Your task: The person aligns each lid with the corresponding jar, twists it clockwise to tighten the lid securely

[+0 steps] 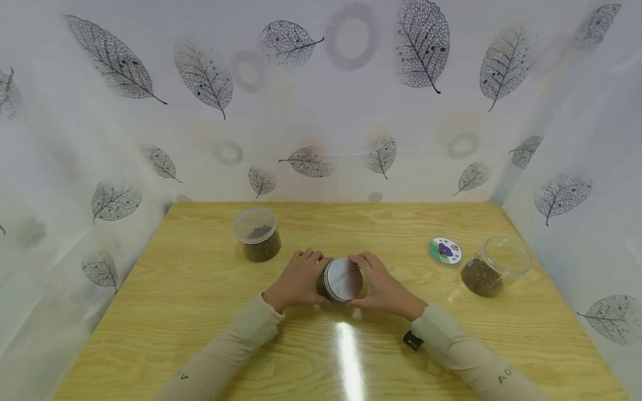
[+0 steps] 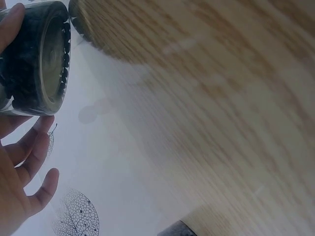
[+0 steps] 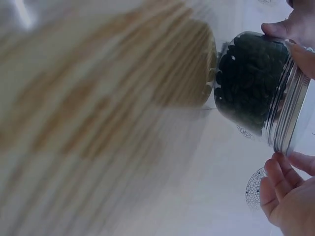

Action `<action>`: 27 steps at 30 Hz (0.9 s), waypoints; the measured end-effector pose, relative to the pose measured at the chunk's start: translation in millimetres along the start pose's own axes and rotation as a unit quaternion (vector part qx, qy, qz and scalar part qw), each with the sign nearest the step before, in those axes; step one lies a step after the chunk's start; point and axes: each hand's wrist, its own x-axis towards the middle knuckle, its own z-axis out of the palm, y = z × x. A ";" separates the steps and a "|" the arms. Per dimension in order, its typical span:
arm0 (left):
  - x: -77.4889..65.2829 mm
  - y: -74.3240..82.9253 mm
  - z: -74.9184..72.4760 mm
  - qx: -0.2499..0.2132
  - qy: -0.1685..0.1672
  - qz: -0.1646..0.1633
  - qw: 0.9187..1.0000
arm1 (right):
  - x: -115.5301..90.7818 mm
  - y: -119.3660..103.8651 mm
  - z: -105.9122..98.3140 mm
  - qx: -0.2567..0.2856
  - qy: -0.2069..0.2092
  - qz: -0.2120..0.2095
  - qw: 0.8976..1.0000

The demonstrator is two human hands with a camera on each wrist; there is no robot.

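Leaf-print sheeting (image 1: pixel 351 114) backs one jar (image 1: pixel 263 248) centre left, another jar (image 1: pixel 481 277) lower right; left hand (image 1: pixel 299 279) clasps a third jar (image 3: pixel 251 81), right hand (image 1: pixel 385 287) its lid (image 1: pixel 345 280).

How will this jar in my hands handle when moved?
The jar is probably stiff, keeping its round shape while gripped. It may feel weighty, since dark pieces nearly fill it. Laid sideways, it could roll, being round.
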 end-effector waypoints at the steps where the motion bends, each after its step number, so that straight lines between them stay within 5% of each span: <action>1: 0.2 -0.2 0.1 -0.001 0.000 -0.001 1.000 | 0.2 0.3 -0.2 0.002 -0.001 -0.003 1.000; 9: 0.4 -1.8 2.1 0.006 0.004 0.002 1.000 | 4.9 6.0 -7.3 0.018 -0.041 -0.051 0.998; 17: -0.1 -0.3 -0.9 -0.005 -0.006 -0.001 1.000 | 8.0 8.7 -12.2 0.057 -0.089 -0.043 0.993; 27: -0.4 -1.3 1.5 0.001 0.003 0.001 1.000 | 5.8 7.7 -6.5 0.052 -0.063 -0.027 0.996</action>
